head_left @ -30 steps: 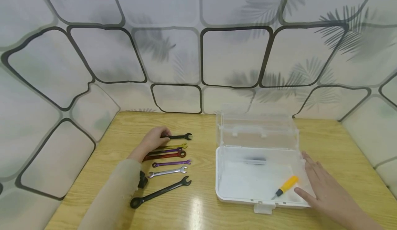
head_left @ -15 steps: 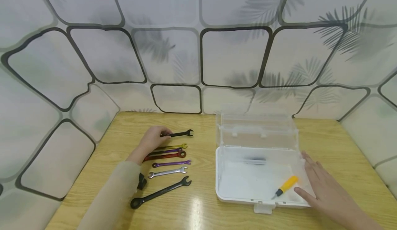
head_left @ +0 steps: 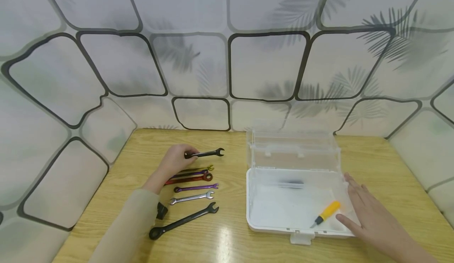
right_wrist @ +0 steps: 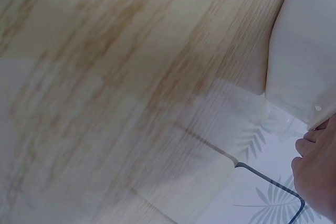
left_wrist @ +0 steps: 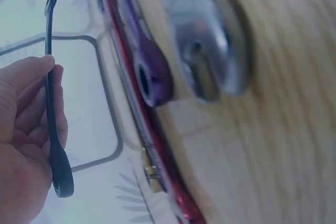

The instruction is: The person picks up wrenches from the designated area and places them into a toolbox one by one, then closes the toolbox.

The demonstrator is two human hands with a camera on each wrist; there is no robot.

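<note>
Between thumb and fingers my left hand (head_left: 177,158) pinches a black combination wrench (head_left: 209,153), its open end pointing right. In the left wrist view the same wrench (left_wrist: 51,103) stands off the table in the fingers. Below that hand lie a yellow wrench (head_left: 209,168), a dark purple one, a red wrench (head_left: 198,178), a purple wrench (head_left: 196,187), a silver wrench (head_left: 193,197) and a large black wrench (head_left: 184,220). My right hand (head_left: 372,215) rests with extended fingers on the right side of a white toolbox (head_left: 250,204). Inside it lies a yellow-handled screwdriver (head_left: 330,212).
The toolbox's clear lid (head_left: 298,152) stands raised at the back, near the patterned wall (head_left: 266,66). A latch (head_left: 301,238) sticks out at the box's front. Wood table (head_left: 230,200) lies between the wrenches and the box.
My left hand has lifted the black wrench, which has shifted a little up and to the right. The right hand and toolbox have stayed in place.
</note>
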